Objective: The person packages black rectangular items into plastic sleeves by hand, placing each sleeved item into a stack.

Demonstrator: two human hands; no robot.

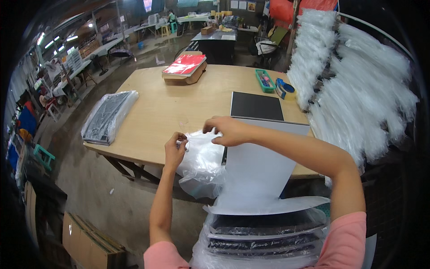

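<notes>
My left hand [176,149] pinches the edge of a clear plastic bag [199,154] at the table's near side. The bag lies partly on the table, and its crumpled lower end hangs over the edge. Above the bag's right part my right hand [227,131] is bent inward, thumb and fingers apart, with nothing visible between them. Under my right forearm lies a white sheet [257,163], its near end resting on a stack of plastic-wrapped dark panels [264,235] close to my body. Just beyond the sheet is a black flat panel [256,106].
On the wooden table [152,110] lie a plastic-wrapped dark stack [109,117], a red-topped stack [184,66], a green basket [265,81] and tape rolls [285,89]. Heaped clear plastic bags [363,89] stand at right. Cardboard sheets [89,242] lean at lower left.
</notes>
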